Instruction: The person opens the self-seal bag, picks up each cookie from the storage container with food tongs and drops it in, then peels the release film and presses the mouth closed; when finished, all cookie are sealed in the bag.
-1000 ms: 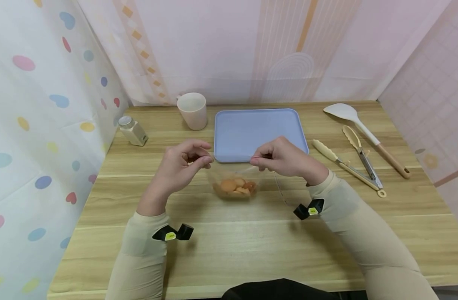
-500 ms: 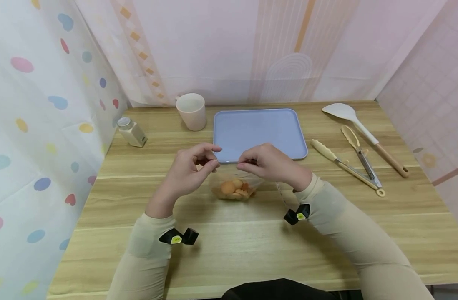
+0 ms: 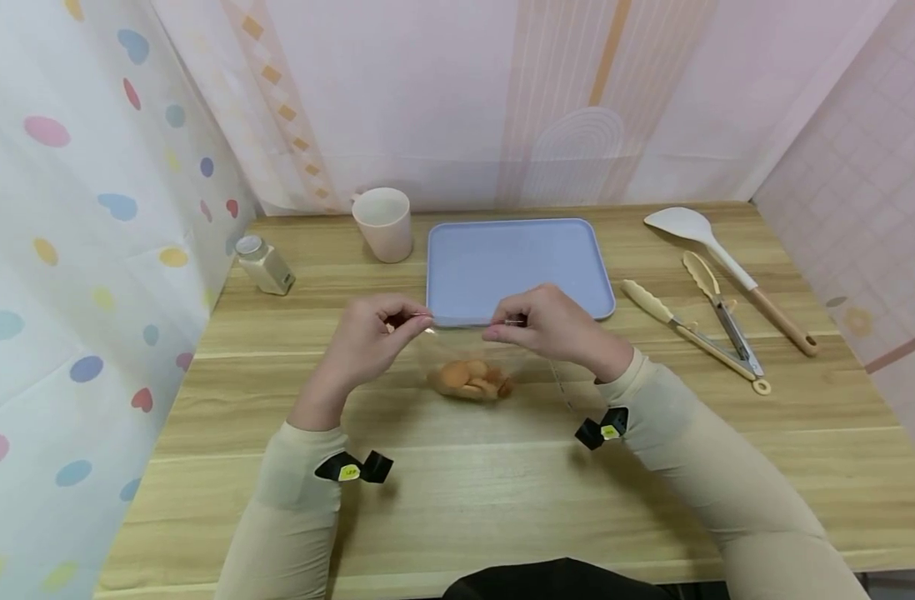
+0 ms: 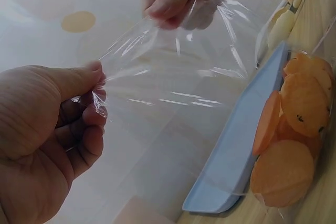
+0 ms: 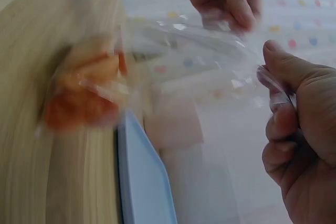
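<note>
A clear plastic bag (image 4: 178,72) with several round orange crackers (image 3: 468,379) at its bottom hangs between my two hands, close over the table. My left hand (image 3: 375,337) pinches one top corner between thumb and fingers. At the other corner, my right hand (image 3: 555,329) pinches the film the same way. The left wrist view shows the top edge drawn taut from hand to hand, and the crackers (image 4: 286,166) lie flat against the film. In the right wrist view the bag's bottom is blurred, while the right thumb (image 5: 286,64) presses the film onto curled fingers.
A blue tray (image 3: 517,258) lies just beyond the bag. Behind the left hand stand a pink mug (image 3: 386,229) and a shaker jar (image 3: 266,265). To the right lie cream-tipped tongs (image 3: 686,329) and a white turner (image 3: 735,262) with a wooden handle.
My hands first came closer together, then drew slightly apart again. The left fingers, raised earlier, now close down on the bag's corner. The crackers hang in nearly the same spot.
</note>
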A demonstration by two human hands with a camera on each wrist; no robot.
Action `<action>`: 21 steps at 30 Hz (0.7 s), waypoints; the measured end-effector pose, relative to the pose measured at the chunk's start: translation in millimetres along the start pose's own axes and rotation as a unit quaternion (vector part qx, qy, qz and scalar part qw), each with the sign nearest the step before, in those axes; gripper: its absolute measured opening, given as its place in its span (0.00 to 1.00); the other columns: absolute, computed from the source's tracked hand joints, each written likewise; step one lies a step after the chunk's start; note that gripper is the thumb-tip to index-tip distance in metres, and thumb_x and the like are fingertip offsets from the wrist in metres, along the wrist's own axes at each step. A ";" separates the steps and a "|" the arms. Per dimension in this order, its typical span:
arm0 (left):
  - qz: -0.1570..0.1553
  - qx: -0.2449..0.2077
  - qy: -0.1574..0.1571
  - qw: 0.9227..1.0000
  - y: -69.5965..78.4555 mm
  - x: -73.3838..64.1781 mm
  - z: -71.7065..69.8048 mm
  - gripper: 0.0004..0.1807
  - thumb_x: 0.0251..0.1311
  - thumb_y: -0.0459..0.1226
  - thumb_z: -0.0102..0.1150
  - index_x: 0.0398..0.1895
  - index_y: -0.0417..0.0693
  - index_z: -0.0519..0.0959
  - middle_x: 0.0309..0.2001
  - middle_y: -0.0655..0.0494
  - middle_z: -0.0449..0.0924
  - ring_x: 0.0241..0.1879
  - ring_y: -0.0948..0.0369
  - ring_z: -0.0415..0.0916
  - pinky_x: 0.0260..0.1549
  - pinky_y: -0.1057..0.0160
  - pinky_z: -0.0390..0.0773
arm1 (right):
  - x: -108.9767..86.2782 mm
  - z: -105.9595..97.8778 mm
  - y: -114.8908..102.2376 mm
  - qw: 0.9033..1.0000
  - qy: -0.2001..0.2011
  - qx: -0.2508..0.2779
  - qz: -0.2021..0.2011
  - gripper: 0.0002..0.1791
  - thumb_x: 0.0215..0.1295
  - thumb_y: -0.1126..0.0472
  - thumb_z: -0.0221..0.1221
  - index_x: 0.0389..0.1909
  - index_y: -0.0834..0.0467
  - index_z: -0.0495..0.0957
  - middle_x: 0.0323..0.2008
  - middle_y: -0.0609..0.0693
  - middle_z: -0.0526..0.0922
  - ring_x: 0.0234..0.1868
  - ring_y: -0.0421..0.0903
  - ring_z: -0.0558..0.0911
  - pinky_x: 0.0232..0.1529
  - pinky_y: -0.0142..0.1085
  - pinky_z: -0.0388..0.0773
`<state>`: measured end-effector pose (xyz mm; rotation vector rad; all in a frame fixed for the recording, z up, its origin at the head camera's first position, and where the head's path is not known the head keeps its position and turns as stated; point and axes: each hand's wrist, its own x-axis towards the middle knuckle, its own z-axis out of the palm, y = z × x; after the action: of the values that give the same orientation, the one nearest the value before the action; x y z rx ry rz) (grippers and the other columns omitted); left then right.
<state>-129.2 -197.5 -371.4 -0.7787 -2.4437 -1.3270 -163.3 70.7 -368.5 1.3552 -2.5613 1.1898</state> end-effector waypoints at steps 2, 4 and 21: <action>-0.007 -0.007 0.012 1.000 -2.0 -0.7 -1.9 0.02 0.58 0.33 0.66 0.30 0.44 0.86 0.27 0.59 0.83 0.23 0.65 0.72 0.20 0.68 0.71 | -5.2 -5.0 3.3 1.000 0.012 0.014 0.023 0.07 0.62 0.58 0.65 0.24 0.48 0.83 0.14 0.37 0.72 0.14 0.34 0.62 0.17 0.30 0.59; -0.009 -0.017 0.021 1.000 -4.2 -0.5 -3.4 0.02 0.57 0.33 0.66 0.30 0.44 0.86 0.26 0.59 0.83 0.22 0.64 0.72 0.19 0.68 0.70 | -9.4 -8.9 6.5 0.998 0.023 0.032 0.039 0.07 0.63 0.59 0.64 0.25 0.48 0.84 0.15 0.38 0.74 0.14 0.36 0.63 0.17 0.31 0.60; -0.107 -0.122 0.063 0.985 -37.6 1.3 5.6 0.11 0.61 0.34 0.63 0.43 0.34 0.82 0.31 0.46 0.82 0.28 0.60 0.80 0.27 0.67 0.79 | -20.4 36.4 55.8 0.965 -0.136 0.142 0.171 0.16 0.64 0.56 0.63 0.52 0.56 0.80 0.47 0.47 0.83 0.46 0.43 0.81 0.51 0.38 0.76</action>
<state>-151.3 -209.1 -400.2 -0.4753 -2.3449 -1.7235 -178.5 81.1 -435.7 1.2264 -3.0094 1.5776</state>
